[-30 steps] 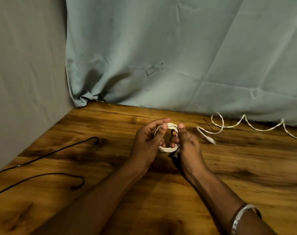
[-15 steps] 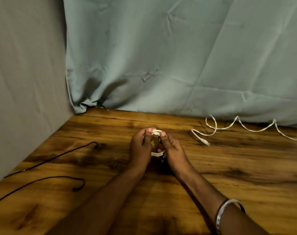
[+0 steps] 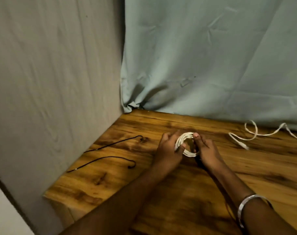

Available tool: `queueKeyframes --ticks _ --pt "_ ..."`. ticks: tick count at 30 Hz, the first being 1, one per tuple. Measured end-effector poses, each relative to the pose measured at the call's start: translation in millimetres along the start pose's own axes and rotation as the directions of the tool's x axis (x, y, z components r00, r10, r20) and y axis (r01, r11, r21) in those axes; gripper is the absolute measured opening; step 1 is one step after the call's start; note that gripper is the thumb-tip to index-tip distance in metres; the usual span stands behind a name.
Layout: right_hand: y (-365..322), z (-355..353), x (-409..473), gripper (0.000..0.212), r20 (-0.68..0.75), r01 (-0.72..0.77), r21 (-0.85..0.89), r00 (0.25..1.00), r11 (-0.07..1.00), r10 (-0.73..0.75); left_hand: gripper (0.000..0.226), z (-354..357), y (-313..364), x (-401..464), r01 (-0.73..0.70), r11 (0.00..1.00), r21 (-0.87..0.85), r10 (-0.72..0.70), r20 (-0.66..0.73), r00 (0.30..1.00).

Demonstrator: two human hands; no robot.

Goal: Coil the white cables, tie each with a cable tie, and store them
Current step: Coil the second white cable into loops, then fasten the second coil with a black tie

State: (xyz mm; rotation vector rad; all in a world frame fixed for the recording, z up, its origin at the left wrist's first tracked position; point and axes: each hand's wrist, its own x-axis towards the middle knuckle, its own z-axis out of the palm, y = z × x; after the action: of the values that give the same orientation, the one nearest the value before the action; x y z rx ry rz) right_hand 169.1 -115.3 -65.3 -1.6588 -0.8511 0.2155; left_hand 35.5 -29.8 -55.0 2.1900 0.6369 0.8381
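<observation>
A white cable wound into a small coil (image 3: 186, 138) sits between both hands just above the wooden table (image 3: 246, 175). My left hand (image 3: 168, 148) grips the coil's left side, thumb across the loops. My right hand (image 3: 205, 148) pinches its right side, thumb on the top edge. A second white cable (image 3: 253, 133) lies loose and uncoiled on the table to the right, its plug end pointing at my hands. No cable tie shows plainly.
Two thin black cables (image 3: 110, 145) trail across the table's left part. A grey cloth wall (image 3: 51, 82) stands on the left, a pale green curtain (image 3: 212, 56) at the back. The table's left front corner (image 3: 47, 195) is in view.
The view has swung left and down, so the table corner now shows. The coil stays between both hands, now more open as a round ring; the loose white cable has not moved.
</observation>
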Motion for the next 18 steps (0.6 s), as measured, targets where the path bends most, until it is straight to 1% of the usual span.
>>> queueKeyframes --ticks 2,3,4,5,6,7,8,9,10,11,13,15,17,18 --pt "2.1 -7.2 0.2 0.043 0.000 0.025 -0.007 1.000 1.000 -0.025 0.040 -28.0 -0.7 -14.8 -0.140 0.987 0.077 0.139 0.013 0.990" --pt "3.7 -9.0 0.9 0.043 0.007 0.037 0.000 0.999 0.999 -0.037 0.033 -45.6 -2.4 -22.5 -0.182 0.975 0.128 0.181 0.019 0.983" --pt "5.1 -9.5 1.6 0.043 0.015 0.045 0.012 0.999 0.999 -0.045 0.026 -64.5 -4.6 -28.9 -0.201 0.963 0.181 0.202 0.014 0.979" --pt "5.6 -9.8 1.4 0.044 0.024 0.054 0.025 0.998 0.998 -0.054 0.021 -84.0 -7.9 -34.1 -0.191 0.947 0.257 0.197 0.005 0.980" --pt "7.2 -8.7 1.7 0.045 0.031 0.056 0.022 0.998 0.998 -0.057 0.017 -104.2 -11.4 -39.7 -0.148 0.918 0.368 0.158 0.001 0.987" --pt "7.1 -7.0 1.8 0.046 0.036 0.057 0.017 0.998 0.998 -0.057 0.019 -121.6 -17.2 -44.6 -0.071 0.857 0.510 0.082 0.000 0.997" --pt "6.0 -5.9 0.9 0.045 0.042 0.054 0.011 0.998 0.998 -0.054 0.024 -136.0 -22.4 -49.6 0.010 0.759 0.651 -0.010 -0.004 1.000" --pt "4.9 -6.4 0.1 0.044 0.045 0.053 0.015 0.998 0.998 -0.054 0.030 -145.7 -28.8 -53.9 0.061 0.651 0.757 -0.097 0.003 0.995" --pt "3.2 -6.9 -1.0 0.042 0.047 0.049 0.018 0.998 0.999 -0.050 0.033 -150.5 -32.1 -57.1 0.079 0.585 0.807 -0.153 0.015 0.988" --pt "1.9 -6.9 -1.7 0.041 0.048 0.050 0.025 0.998 0.998 -0.051 0.032 -150.5 -34.7 -58.5 0.073 0.564 0.822 -0.176 0.033 0.984" --pt "0.6 -6.4 -3.1 0.041 0.047 0.049 0.039 0.998 0.998 -0.051 0.027 -140.2 -33.7 -58.0 0.034 0.581 0.813 -0.163 0.075 0.984" --pt "1.4 -6.0 -3.7 0.041 0.037 0.058 0.058 0.998 0.997 -0.060 0.031 -125.8 -26.0 -54.1 -0.045 0.582 0.812 -0.141 0.155 0.978" --pt "4.8 -5.2 -2.1 0.041 0.036 0.052 0.074 0.998 0.996 -0.055 0.032 -111.9 -13.9 -51.0 -0.147 0.583 0.799 -0.090 0.243 0.966" --pt "7.4 -5.2 -0.8 0.041 0.034 0.045 0.085 0.998 0.995 -0.048 0.031 -105.2 -7.1 -49.0 -0.224 0.596 0.771 -0.021 0.294 0.956"
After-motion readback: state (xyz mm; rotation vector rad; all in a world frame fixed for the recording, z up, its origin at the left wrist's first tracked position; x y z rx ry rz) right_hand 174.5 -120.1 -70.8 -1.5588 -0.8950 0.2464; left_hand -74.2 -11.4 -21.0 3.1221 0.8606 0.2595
